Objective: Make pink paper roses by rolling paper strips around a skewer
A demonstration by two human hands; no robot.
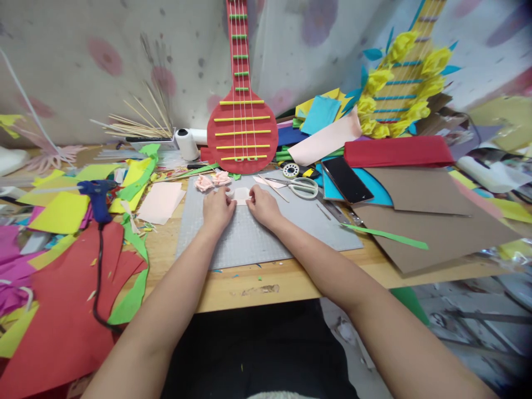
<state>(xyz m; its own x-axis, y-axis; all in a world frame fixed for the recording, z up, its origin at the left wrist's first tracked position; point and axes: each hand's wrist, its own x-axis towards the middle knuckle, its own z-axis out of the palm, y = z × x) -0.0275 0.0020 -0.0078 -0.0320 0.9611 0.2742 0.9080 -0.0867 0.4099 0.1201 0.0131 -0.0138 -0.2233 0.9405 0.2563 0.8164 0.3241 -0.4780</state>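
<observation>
Both my hands rest on a grey cutting mat (266,238) on the wooden table. My left hand (218,209) and my right hand (262,205) each pinch an edge of a small pale pink paper piece (241,194) lying between them, fingers curled closed on it. Just beyond my left hand lie two pink paper roses (211,180). A red paper guitar (242,127) with yellow-green strips leans on the wall behind.
Scissors (303,187) and a dark phone (347,180) lie right of the mat, with brown card (432,221) further right. A blue glue gun (98,195) and red, yellow and green paper scraps cover the left. Wooden skewers (141,124) stand at the back.
</observation>
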